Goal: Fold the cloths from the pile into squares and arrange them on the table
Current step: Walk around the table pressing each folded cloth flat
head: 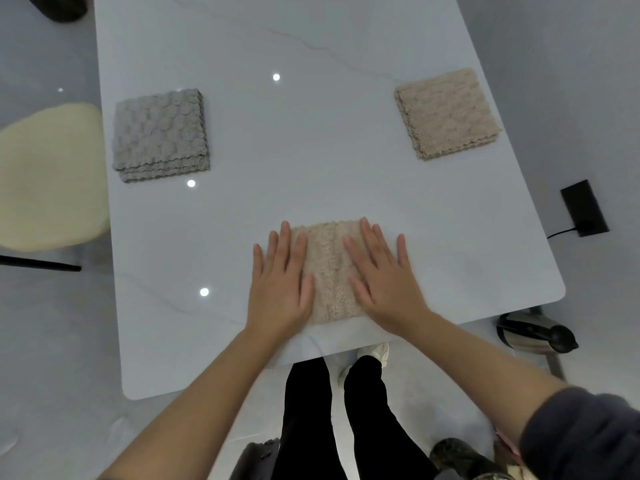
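A beige folded cloth [330, 271] lies near the front edge of the white table [294, 150]. My left hand [280, 289] presses flat on its left side, fingers straight and spread. My right hand [384, 278] presses flat on its right side the same way. Both hands cover much of the cloth, so only its middle strip shows. A stack of grey folded cloths [161, 135] sits at the table's left. Another stack of beige folded cloths [448, 114] sits at the right.
A cream chair [48, 174] stands at the table's left edge. A black box with a cable [585, 207] and a kettle [536, 332] sit on the floor to the right. Dark objects lie on the floor by my legs [332, 417].
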